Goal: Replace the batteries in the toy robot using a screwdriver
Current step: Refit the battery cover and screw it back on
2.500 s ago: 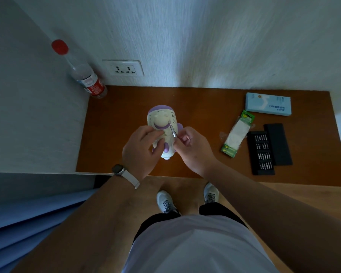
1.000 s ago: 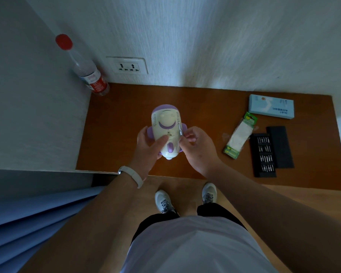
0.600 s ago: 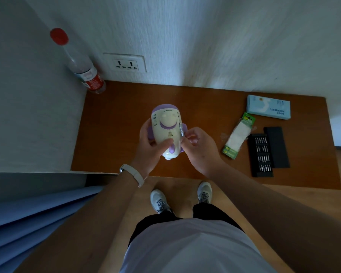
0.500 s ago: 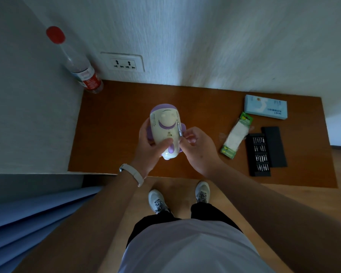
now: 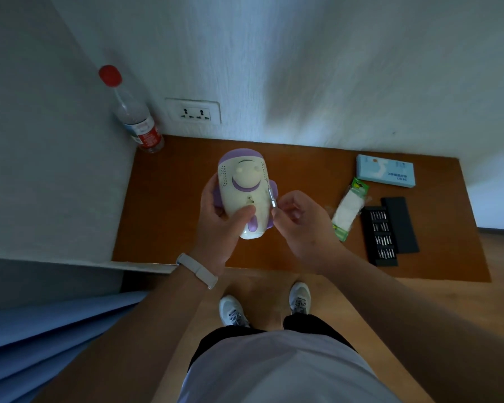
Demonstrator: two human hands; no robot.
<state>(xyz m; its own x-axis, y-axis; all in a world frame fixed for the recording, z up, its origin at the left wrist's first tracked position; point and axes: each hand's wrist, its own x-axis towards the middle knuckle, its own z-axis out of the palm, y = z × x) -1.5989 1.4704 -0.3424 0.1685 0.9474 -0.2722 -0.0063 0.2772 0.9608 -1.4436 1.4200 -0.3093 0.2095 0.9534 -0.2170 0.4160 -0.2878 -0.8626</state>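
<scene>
While our left hand (image 5: 220,219) is wrapped round the toy robot (image 5: 243,193) from its left side, thumb pressed across the lower body, the toy is held up over the middle of the brown surface (image 5: 172,199), head toward the far edge. There's a small fitting on the body just above the thumb, but it's too blurry for us to say what it is.

Our right hand (image 5: 298,225) is curled up and pinching a thin screwdriver (image 5: 271,197) between thumb and fingertips. Only the silver shaft pokes out, lying along the robot's right flank. The tip kinda melts into the pale plastic, so we can't tell what it touches, and the handle is buried in our fingers.

A red-capped bottle (image 5: 134,117) stands in the far left corner, with a wall socket (image 5: 193,112) just beside it. Toward the right edge we've got a green-ended battery pack (image 5: 348,210), its white wrap hiding what's inside. Next comes an open black bit case (image 5: 380,239) with its lid (image 5: 399,225) touching alongside. A pale blue box (image 5: 386,174) sits toward the far right corner, print unreadable. Our shirt cuts off the backs of our shoes (image 5: 233,311).
</scene>
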